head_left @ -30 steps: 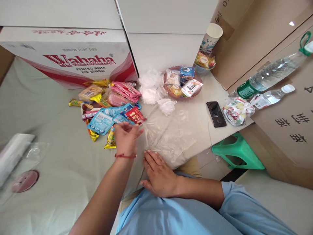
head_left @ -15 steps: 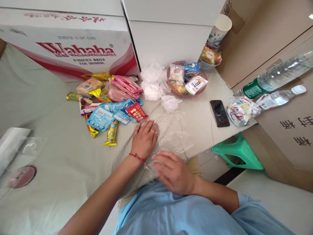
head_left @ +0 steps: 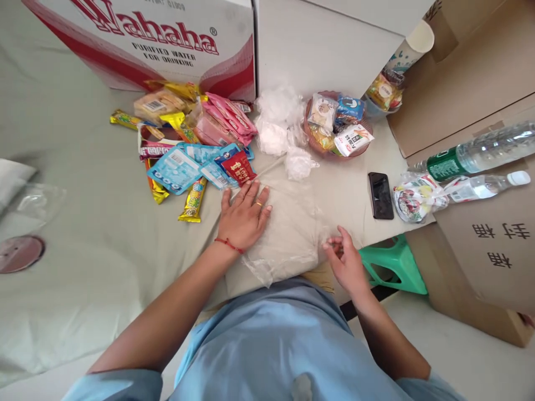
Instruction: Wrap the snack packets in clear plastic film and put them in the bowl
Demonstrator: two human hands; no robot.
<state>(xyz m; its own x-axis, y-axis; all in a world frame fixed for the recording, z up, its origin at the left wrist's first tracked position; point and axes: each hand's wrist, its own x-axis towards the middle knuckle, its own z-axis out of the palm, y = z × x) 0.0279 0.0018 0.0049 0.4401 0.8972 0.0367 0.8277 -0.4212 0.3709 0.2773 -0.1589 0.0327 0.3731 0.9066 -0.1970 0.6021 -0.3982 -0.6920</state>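
A thin clear plastic bag (head_left: 288,223) lies spread on the cloth-covered table in front of me. My left hand (head_left: 244,214) rests flat on its left part, fingers stretched out, the fingertips close to a small red snack packet (head_left: 239,167). At the bag's right edge is my right hand (head_left: 340,256), its fingers curled and pinching the thin film. Beyond my left hand is a pile of snacks: light-blue pouches (head_left: 175,169), yellow-wrapped bars (head_left: 193,200) and pink packets (head_left: 229,120). Crumpled clear plastic bags (head_left: 278,120) sit to the right of the pile.
A Wahaha water carton (head_left: 175,55) stands behind the snacks. A pink glass bowl (head_left: 311,136) holds several packets. To the right are a black phone (head_left: 380,195), a knotted printed bag (head_left: 413,197), plastic bottles (head_left: 480,153) and a green stool (head_left: 395,264). A pinkish round lid-like piece (head_left: 20,253) lies left.
My right hand has moved right, from beside my left wrist to the bag's right edge. The bag now lies flatter. My left hand stays on it while the view has tilted down.
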